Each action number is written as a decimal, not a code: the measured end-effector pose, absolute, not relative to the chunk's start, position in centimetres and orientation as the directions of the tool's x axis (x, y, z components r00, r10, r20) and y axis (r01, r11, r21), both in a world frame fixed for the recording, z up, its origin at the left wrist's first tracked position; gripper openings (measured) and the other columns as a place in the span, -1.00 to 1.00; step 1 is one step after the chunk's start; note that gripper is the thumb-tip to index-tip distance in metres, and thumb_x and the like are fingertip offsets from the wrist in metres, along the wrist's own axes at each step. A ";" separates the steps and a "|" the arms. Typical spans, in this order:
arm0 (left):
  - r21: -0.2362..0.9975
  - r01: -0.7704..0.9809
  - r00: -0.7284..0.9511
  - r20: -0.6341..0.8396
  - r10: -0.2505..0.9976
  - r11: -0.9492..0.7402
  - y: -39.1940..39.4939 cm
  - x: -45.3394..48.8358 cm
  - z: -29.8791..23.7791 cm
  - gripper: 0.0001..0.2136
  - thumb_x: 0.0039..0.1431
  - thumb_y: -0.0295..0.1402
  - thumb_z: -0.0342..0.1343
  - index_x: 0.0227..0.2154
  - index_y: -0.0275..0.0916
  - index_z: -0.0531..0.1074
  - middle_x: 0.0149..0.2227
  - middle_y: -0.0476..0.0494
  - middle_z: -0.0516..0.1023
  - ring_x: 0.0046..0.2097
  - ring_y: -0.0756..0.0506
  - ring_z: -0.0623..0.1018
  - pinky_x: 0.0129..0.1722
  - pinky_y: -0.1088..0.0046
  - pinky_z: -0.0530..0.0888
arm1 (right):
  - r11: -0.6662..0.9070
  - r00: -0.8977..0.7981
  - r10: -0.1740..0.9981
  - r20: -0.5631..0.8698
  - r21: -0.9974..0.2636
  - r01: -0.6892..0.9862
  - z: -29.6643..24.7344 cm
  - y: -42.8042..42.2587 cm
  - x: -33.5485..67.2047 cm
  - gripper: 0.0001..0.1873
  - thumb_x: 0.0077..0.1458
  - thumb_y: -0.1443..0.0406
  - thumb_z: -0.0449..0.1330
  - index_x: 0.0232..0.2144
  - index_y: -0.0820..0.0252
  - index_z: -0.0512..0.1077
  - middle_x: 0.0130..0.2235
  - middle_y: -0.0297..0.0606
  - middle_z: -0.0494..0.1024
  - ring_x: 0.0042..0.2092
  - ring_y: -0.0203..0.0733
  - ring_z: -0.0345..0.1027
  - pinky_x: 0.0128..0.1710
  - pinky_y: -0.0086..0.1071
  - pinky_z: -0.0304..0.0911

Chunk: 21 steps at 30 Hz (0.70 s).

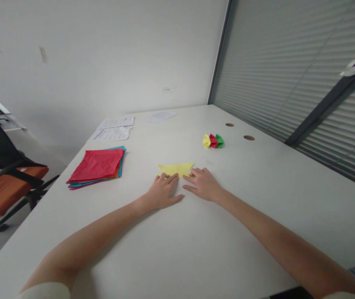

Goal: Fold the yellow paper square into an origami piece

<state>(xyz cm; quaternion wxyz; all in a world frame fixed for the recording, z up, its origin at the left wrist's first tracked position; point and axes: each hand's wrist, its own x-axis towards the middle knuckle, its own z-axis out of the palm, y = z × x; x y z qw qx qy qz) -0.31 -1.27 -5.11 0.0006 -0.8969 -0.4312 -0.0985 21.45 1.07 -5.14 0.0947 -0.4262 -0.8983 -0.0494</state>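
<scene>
A folded yellow paper lies flat on the white table, shaped like a wide triangle. My left hand rests palm down with its fingertips pressing the paper's near left edge. My right hand lies flat beside it, fingers stretched toward the paper's near right edge. Both hands hold nothing; the fingers are extended and lie on the table and the paper.
A stack of coloured paper sheets, red on top, lies to the left. Three small folded pieces, yellow, red and green, sit further back. Printed sheets lie near the wall. Two round cable holes are at right. An orange chair stands left of the table.
</scene>
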 end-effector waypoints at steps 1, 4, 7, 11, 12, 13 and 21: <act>0.086 0.770 0.611 0.182 0.770 -0.632 -1.3 -0.3 -5.1 -0.38 0.19 0.07 -0.06 0.19 -0.22 0.21 0.26 -0.27 0.25 0.08 -0.30 0.32 0.05 0.10 0.30 | 0.626 -0.614 0.761 0.211 0.011 0.780 -5.2 1.0 21.4 -0.42 0.25 -0.08 -0.09 0.02 0.12 0.44 -0.15 -0.08 0.46 -0.10 -0.06 0.27 -0.14 -0.24 -0.03; 0.090 0.772 0.604 0.201 0.771 -0.629 -1.2 -0.3 -5.2 -0.40 0.18 0.08 -0.05 0.15 -0.23 0.25 0.24 -0.32 0.22 0.07 -0.30 0.32 0.04 0.10 0.30 | 0.613 -0.605 0.769 0.206 0.029 0.790 -5.1 1.0 21.3 -0.35 0.19 -0.16 -0.09 0.07 0.09 0.41 -0.14 -0.07 0.45 -0.10 -0.04 0.26 -0.14 -0.23 -0.02; 0.106 0.779 0.590 0.205 0.780 -0.618 -1.2 -0.3 -5.3 -0.41 0.17 0.09 -0.06 0.10 -0.23 0.27 0.09 -0.34 0.31 0.01 -0.28 0.35 0.01 0.10 0.32 | 0.608 -0.602 0.775 0.192 0.034 0.793 -5.0 0.9 21.2 -0.33 0.18 -0.18 -0.09 0.09 0.06 0.40 -0.11 -0.07 0.44 -0.09 -0.04 0.25 -0.13 -0.23 -0.01; 0.091 0.779 0.593 0.215 0.776 -0.620 -1.1 -0.2 -5.4 -0.40 0.18 0.08 -0.07 0.13 -0.27 0.24 -0.07 -0.32 0.36 -0.06 -0.26 0.36 -0.04 0.11 0.34 | 0.604 -0.599 0.784 0.163 0.022 0.796 -4.8 0.8 21.3 -0.31 0.19 -0.18 -0.13 0.12 0.06 0.38 -0.10 -0.07 0.44 -0.08 -0.05 0.24 -0.13 -0.24 0.00; 0.080 0.779 0.595 0.217 0.773 -0.622 -1.1 -0.2 -5.4 -0.41 0.19 0.07 -0.08 0.13 -0.27 0.24 -0.08 -0.31 0.36 -0.07 -0.26 0.36 -0.05 0.12 0.34 | 0.604 -0.599 0.784 0.159 0.025 0.797 -4.7 0.8 21.2 -0.29 0.18 -0.20 -0.13 0.13 0.04 0.36 -0.10 -0.07 0.43 -0.08 -0.04 0.23 -0.13 -0.24 0.00; 0.069 0.779 0.598 0.219 0.771 -0.624 -1.1 -0.1 -5.4 -0.42 0.20 0.06 -0.09 0.11 -0.27 0.25 -0.09 -0.30 0.36 -0.07 -0.26 0.36 -0.06 0.13 0.34 | 0.603 -0.600 0.784 0.157 0.032 0.797 -4.7 0.8 21.1 -0.27 0.15 -0.22 -0.13 0.15 0.02 0.34 -0.10 -0.06 0.43 -0.08 -0.03 0.23 -0.13 -0.24 0.00; 0.052 0.786 0.593 0.215 0.776 -0.616 -1.1 -0.1 -5.4 -0.48 0.17 0.05 -0.04 -0.02 -0.29 0.34 -0.11 -0.30 0.37 -0.07 -0.25 0.38 -0.06 0.16 0.36 | 0.578 -0.580 0.803 0.135 0.055 0.814 -4.6 1.0 20.8 -0.30 0.17 -0.21 -0.19 0.16 -0.08 0.33 -0.07 -0.06 0.43 -0.09 0.01 0.22 -0.14 -0.21 0.00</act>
